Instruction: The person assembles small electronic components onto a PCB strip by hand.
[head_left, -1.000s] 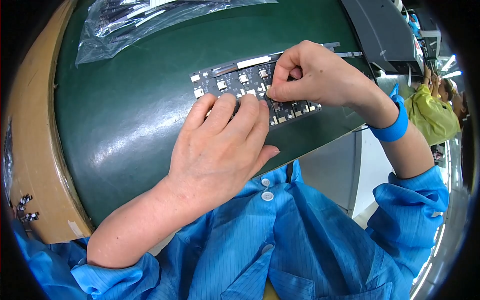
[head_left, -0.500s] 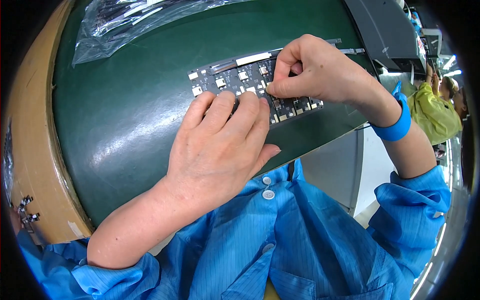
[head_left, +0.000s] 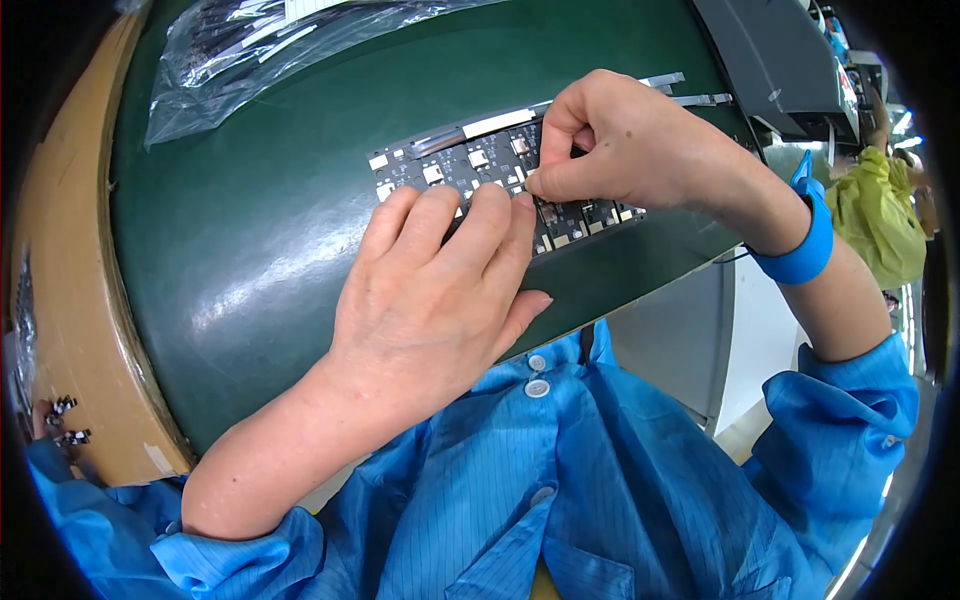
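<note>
Left hand (head_left: pixel 428 285) and right hand (head_left: pixel 628 140) partly over black circuit board (head_left: pixel 456 168)

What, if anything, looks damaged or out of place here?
A pale patch at the brown surface's lower corner, far left, breaks its even colour; wear or tape, I can't tell. Nothing looks spilled; the left hand partly hides the circuit board.

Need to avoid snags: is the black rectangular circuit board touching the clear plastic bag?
Apart: head view shows green tabletop between circuit board and plastic bag.
</note>
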